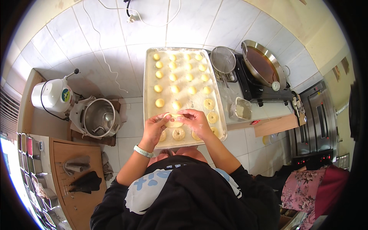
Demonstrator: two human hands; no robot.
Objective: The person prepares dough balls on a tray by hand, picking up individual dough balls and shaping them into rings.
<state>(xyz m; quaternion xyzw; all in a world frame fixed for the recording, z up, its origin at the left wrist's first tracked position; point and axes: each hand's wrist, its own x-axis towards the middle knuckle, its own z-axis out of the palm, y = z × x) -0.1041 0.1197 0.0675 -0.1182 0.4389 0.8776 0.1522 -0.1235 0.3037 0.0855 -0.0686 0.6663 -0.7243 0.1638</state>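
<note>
My left hand [156,125] and my right hand [195,122] pinch a pale dough ring [174,122] with a small hole at its middle, over the lower part of a large metal tray [195,104]. Rows of round dough balls [175,89] fill much of the tray. Several dough rings [178,134] lie along its bottom row and lower right side, some partly hidden by my hands.
A stand mixer [53,96] with a steel bowl [99,118] stands at left. At right are a sieve [223,58], a wide pan of brown liquid [258,61] on a burner, a plastic container [240,109] and a steel oven [308,130]. A person in pink floral cloth [297,189] is at lower right.
</note>
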